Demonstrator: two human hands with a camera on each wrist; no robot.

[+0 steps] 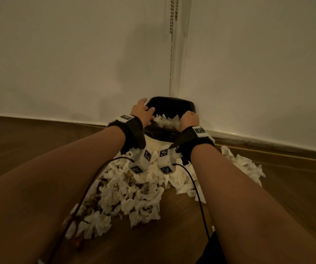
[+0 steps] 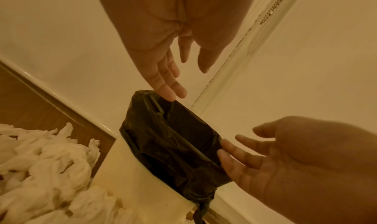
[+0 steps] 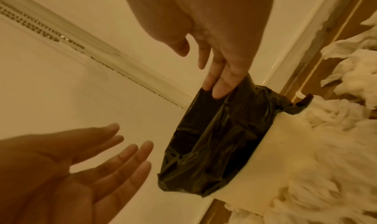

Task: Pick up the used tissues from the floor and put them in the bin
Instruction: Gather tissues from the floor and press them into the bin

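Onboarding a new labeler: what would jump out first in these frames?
The big heap of crumpled white tissues spread over the wooden floor in front of the bin. Next, the cream bin with its black liner, tucked in the wall corner with some tissues already inside. Both hands are over its mouth, left hand and right hand, open and empty in the wrist views.

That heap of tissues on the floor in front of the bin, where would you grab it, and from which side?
Take the tissue heap from above, at the near edge farthest from the bin. The tissues are crumpled into loose, raised wads, so spread fingers can probably close around a clump there. Both the left hand and right hand are free for a two-handed scoop.
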